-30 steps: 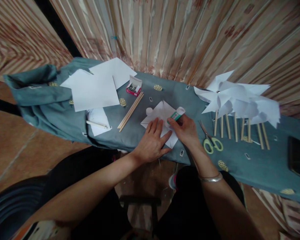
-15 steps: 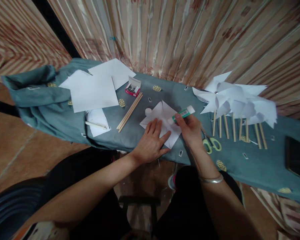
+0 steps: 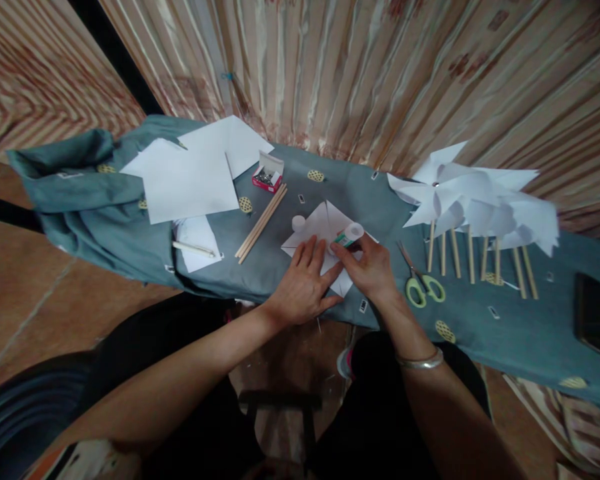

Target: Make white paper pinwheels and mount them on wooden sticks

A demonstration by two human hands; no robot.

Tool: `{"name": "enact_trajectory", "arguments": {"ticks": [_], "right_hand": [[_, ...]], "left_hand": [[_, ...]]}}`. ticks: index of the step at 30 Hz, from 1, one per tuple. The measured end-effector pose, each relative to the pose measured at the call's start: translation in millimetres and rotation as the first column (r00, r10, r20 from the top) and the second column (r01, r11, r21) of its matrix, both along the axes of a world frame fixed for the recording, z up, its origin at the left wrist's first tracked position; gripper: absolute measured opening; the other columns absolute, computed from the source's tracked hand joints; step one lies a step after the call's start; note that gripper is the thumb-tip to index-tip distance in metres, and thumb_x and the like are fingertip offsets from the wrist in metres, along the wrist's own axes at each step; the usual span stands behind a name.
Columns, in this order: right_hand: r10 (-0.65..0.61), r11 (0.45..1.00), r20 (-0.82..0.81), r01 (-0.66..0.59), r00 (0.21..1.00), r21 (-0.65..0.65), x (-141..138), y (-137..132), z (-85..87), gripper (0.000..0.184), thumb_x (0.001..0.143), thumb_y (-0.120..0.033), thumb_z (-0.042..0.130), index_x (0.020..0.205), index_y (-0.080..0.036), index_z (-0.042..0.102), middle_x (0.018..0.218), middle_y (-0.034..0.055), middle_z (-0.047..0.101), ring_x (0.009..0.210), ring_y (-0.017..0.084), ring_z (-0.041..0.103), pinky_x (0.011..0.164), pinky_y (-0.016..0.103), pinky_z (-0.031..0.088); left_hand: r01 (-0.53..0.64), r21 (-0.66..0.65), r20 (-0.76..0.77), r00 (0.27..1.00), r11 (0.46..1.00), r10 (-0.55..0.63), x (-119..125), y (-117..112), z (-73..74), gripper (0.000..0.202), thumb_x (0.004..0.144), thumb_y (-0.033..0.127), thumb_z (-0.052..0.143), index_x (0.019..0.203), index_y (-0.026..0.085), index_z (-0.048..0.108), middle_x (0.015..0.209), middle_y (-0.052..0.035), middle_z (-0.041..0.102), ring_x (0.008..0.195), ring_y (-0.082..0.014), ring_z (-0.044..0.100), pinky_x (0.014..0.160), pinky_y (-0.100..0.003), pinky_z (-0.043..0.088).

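A square of white paper (image 3: 307,229) with diagonal lines from its corners lies on the cloth-covered table in front of me. My left hand (image 3: 305,283) rests flat on its lower left part, fingers spread. In my right hand (image 3: 370,267) is a glue stick (image 3: 349,235), white with a green label, gripped over the paper's middle. The tip of the stick points down at the paper and is partly hidden by my fingers. A small white cap (image 3: 298,223) stands by the paper's upper left edge.
Scissors with green handles (image 3: 424,287) lie right of my right hand. Several paper pinwheels on sticks (image 3: 480,200) lie farther right, near a dark phone (image 3: 597,313). Leftward are wooden sticks (image 3: 261,223), a red box of pins (image 3: 267,177), white sheets (image 3: 190,183) and a pen (image 3: 194,249).
My right hand has moved left with the glue stick, turning it more upright over the paper's middle. The scissors show more fully. My left hand stays on the paper.
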State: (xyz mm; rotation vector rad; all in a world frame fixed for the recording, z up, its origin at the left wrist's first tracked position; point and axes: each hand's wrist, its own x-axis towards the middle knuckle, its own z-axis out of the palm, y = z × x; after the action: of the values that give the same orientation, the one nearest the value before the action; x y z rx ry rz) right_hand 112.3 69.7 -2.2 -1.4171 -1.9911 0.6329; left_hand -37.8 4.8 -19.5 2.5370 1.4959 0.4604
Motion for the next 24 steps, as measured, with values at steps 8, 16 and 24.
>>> {"name": "enact_trajectory", "arguments": {"ticks": [8,16,24], "right_hand": [[0.037,0.992,0.065,-0.045,0.997,0.121,0,-1,-3.7,0.037,0.085,-0.056,0.051,0.089,-0.021,0.062,0.081,0.0081,0.067,0.08,0.025,0.062,0.076,0.037,0.048],[0.022,0.997,0.034,-0.024,0.999,0.07,4,2,-2.3,0.037,0.084,-0.053,0.054,0.093,-0.019,0.063,0.085,0.0086,0.069,0.079,0.024,0.064,0.075,0.036,0.049],[-0.041,0.999,-0.085,0.042,0.995,0.005,3,9,-4.0,0.031,0.081,-0.048,0.059,0.088,-0.019,0.064,0.08,0.007,0.071,0.074,0.023,0.066,0.072,0.036,0.049]], "left_hand": [[0.0,0.0,0.007,1.0,1.0,0.0,0,0,-0.8,0.064,0.084,0.055,0.054,0.135,0.017,0.044,0.151,-0.0231,0.03,0.142,-0.0424,0.021,0.108,-0.064,0.025],[0.0,-0.009,0.006,1.0,1.0,0.0,0,1,1.2,0.068,0.083,0.056,0.056,0.137,0.018,0.044,0.151,-0.0222,0.031,0.141,-0.0435,0.022,0.108,-0.063,0.025],[-0.001,0.008,-0.002,1.0,1.0,0.001,0,1,-0.4,0.066,0.083,0.056,0.055,0.137,0.019,0.045,0.151,-0.0206,0.032,0.141,-0.0424,0.022,0.108,-0.063,0.025]]}}
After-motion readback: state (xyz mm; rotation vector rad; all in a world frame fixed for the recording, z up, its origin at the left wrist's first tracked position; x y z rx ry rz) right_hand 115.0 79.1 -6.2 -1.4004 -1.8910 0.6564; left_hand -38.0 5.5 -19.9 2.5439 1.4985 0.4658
